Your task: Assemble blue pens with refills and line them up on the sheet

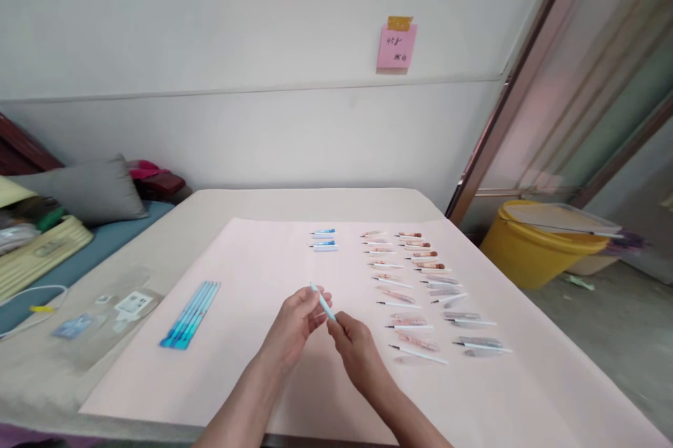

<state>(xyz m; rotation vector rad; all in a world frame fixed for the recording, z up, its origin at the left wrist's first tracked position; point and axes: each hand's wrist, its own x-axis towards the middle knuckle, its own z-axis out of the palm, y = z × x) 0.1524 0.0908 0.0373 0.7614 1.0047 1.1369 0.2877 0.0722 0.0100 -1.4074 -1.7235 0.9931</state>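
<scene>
Pale blue covers the pen (324, 304), which slants just below the middle of the frame with its dark tip pointing up and left. The right hand (358, 348) pinches its low end between thumb and fingers. The left hand (295, 322) is half curled by the tip end; I cannot tell if it grips too. Both arms come up from the bottom edge, over a pink sheet (263, 259) on a pale table (310, 202). At the lower left, a bunch of blue pens (192, 315) lies side by side, and a clear bag (118, 322) is left of them. At the lower right, thin white sticks (419, 355) with dark tips lie in two long rows, beside pinkish, gray and brown pen parts (419, 343). Past the hands are two small blue sets (323, 245). Farther off, a gray pillow (99, 188) sits at the left and a yellow tub (507, 248) at the right. A pink note (397, 47) is taped on the white wall (263, 139), right of top center.
</scene>
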